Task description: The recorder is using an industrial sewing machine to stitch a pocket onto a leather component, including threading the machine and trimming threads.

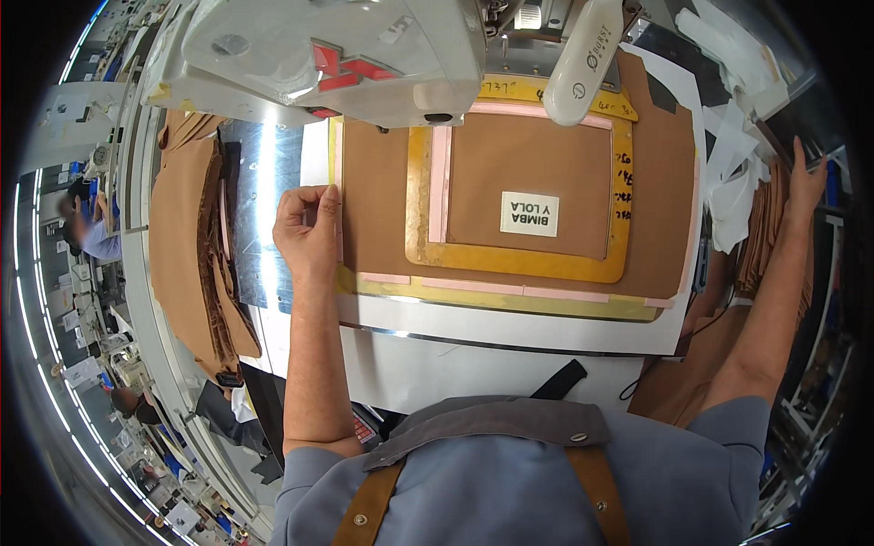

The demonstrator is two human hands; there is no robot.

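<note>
A brown leather-like panel [375, 182] lies on a yellow backing board [510, 302] edged with pink strips, under the sewing machine head [355, 55]. On it rests a yellow frame [519, 261] with handwritten marks, and inside the frame is a white label [529, 214] with dark printing. My left hand [308, 232] is closed at the panel's left edge, thumb and forefinger pinching there. Far to the right, my right hand [805, 187] reaches up to a dark screen-like panel [801, 114]. Its thumb and fingers are apart, at the lower edge of that panel.
Stacked brown pieces [187, 237] lie to the left, and more brown pieces [767, 223] hang at the right. Crumpled white sheets [733, 173] sit beside the screen. A pale handle-shaped machine part [587, 64] overhangs the frame. Other people work at far left.
</note>
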